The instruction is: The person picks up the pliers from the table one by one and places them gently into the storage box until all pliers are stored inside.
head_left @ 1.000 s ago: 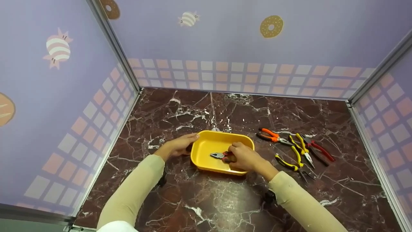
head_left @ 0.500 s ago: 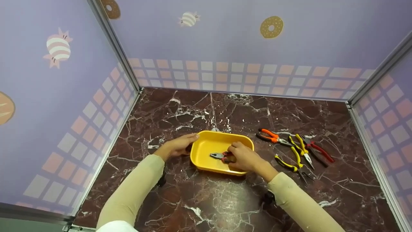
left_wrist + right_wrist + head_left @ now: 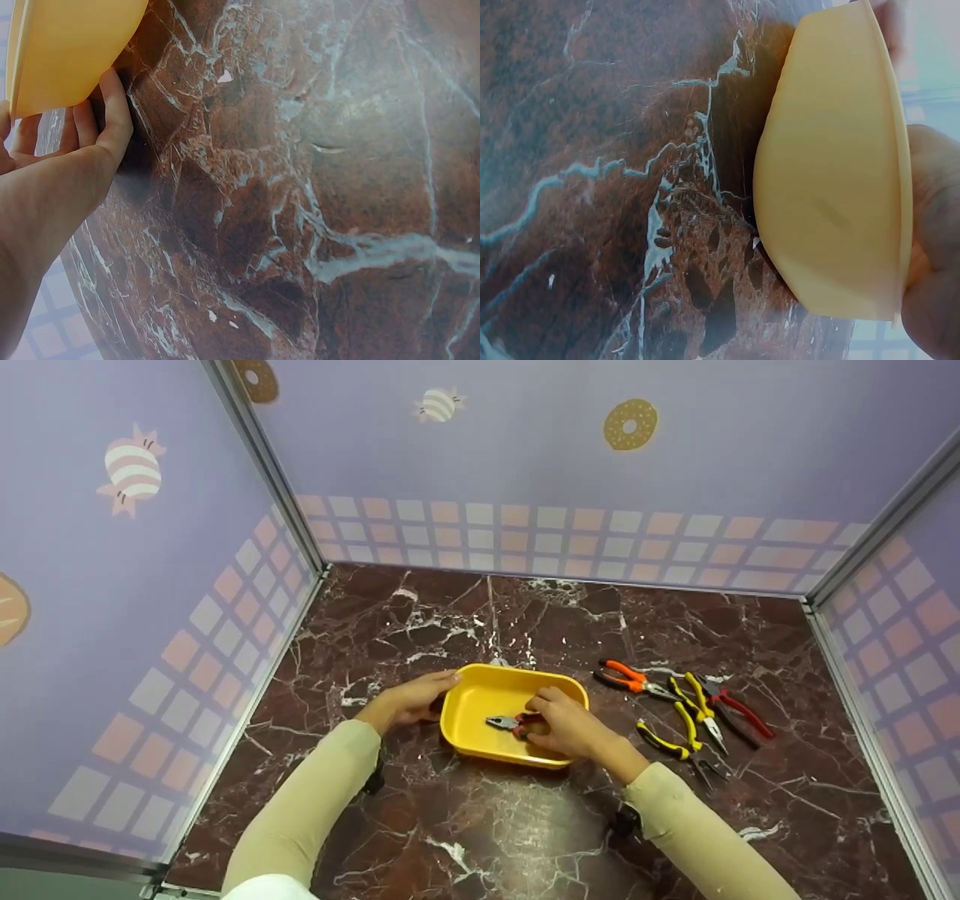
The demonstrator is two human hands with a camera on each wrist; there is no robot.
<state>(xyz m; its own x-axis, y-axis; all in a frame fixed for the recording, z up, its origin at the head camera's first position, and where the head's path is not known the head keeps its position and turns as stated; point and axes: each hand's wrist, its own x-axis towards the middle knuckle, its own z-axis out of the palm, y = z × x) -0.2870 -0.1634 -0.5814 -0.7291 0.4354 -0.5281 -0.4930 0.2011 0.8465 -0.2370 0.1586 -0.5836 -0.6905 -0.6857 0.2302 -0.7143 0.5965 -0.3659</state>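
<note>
Only one pair of red-handled pliers (image 3: pixel 504 723) is inside the yellow tray (image 3: pixel 474 696); four other pairs (image 3: pixel 705 711) lie to its right, so I can't tell whether the work is starting or finishing. The right hand (image 3: pixel 568 723) has its fingers curled on the handles; the left hand (image 3: pixel 412 699) grips the tray's left side.

A yellow rectangular plastic tub (image 3: pixel 480 694) is containing red-handled metal pliers (image 3: pixel 503 723); four coloured-handled metal pliers (image 3: pixel 703 711) are lying to its right.
</note>
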